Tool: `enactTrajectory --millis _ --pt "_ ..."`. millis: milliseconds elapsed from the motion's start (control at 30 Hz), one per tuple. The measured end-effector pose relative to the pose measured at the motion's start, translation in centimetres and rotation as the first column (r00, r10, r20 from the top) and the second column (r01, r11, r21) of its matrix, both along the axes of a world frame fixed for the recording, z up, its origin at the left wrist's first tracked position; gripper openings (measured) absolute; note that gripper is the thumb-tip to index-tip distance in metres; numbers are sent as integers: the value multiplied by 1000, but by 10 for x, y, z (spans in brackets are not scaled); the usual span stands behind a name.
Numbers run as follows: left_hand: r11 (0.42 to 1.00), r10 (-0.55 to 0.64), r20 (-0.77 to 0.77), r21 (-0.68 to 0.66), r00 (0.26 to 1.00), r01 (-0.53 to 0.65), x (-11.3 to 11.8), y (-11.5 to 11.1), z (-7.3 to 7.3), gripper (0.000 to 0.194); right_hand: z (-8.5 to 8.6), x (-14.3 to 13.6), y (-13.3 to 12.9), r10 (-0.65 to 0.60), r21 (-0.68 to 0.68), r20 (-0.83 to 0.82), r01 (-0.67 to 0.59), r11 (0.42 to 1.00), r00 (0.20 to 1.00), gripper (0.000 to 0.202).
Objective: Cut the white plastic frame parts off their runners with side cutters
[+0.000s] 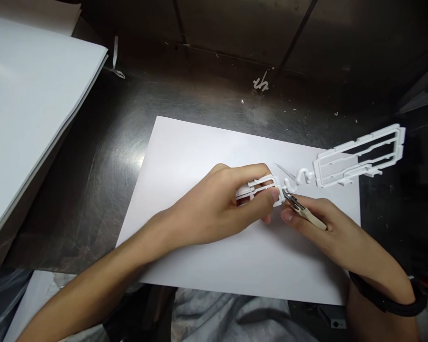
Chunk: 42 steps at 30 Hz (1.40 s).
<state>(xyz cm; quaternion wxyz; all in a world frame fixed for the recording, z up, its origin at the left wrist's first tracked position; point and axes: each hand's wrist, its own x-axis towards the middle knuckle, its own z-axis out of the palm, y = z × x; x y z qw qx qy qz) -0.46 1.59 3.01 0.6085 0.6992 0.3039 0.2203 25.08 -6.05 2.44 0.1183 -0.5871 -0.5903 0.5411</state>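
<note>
Cutters: in the head view, the cutters (312, 219) had their tips at the small white frame's end; a clean snip seemed to call for blades set flush and square, without twisting the thin bars.
Left hand: the left hand (217, 204) pinched the small white frame (260, 181) near the sheet's middle.
Right hand: the right hand (321, 232) gripped the cutters, at four o'clock from that frame.
White frames: slender, open and ribbed; the large white frame (318, 172) tilted toward two o'clock, past the curled stems (302, 171). Their joins were unclear.
Paper: the white sheet (207, 266) lay beneath, on the tabletop (185, 95).
</note>
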Motion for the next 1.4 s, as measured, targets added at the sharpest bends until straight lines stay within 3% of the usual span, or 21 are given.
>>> enactTrajectory --millis 200,433,500,633,700,767,867,1000,1133,1233,1400 --pt "1000 -6 -33 9 999 6 -2 1 0 22 -5 -1 0 14 111 77 -22 994 997 40" --pt "985 -45 -90 161 995 60 -6 8 -8 21 -12 -6 -1 -8 337 194 -59 940 981 27" --pt "976 -69 -89 199 994 85 -8 10 -10 20 -16 -5 -1 -23 418 241 -82 905 970 28" --pt "961 -101 -59 253 993 112 -9 11 -12 19 -23 -3 -2 -122 610 373 -144 779 920 25" --pt "958 -99 -47 264 994 108 -9 11 -13 20 -24 -2 -2 -142 638 379 -148 756 914 21" --pt "959 -92 -46 263 995 101 -9 10 -13 21 -23 -3 -2 -130 628 362 -139 765 923 20" --pt "965 -96 -56 240 994 107 -9 9 -12 22 -19 -4 -2 -82 548 318 -113 829 945 30" --pt "982 -89 -47 166 995 95 -8 9 -9 23 -11 -6 -1 11 296 153 -56 953 988 31" --pt "993 -65 -13 93 998 66 -6 8 -5 23 -5 -7 0 48 93 30 -51 994 998 38" --pt "994 -59 -23 92 998 61 -5 7 -5 25 -6 -8 0 50 87 30 -53 995 998 39" --pt "986 -61 -89 151 994 74 -8 8 -11 23 -14 -8 0 -13 269 174 -35 963 985 25"
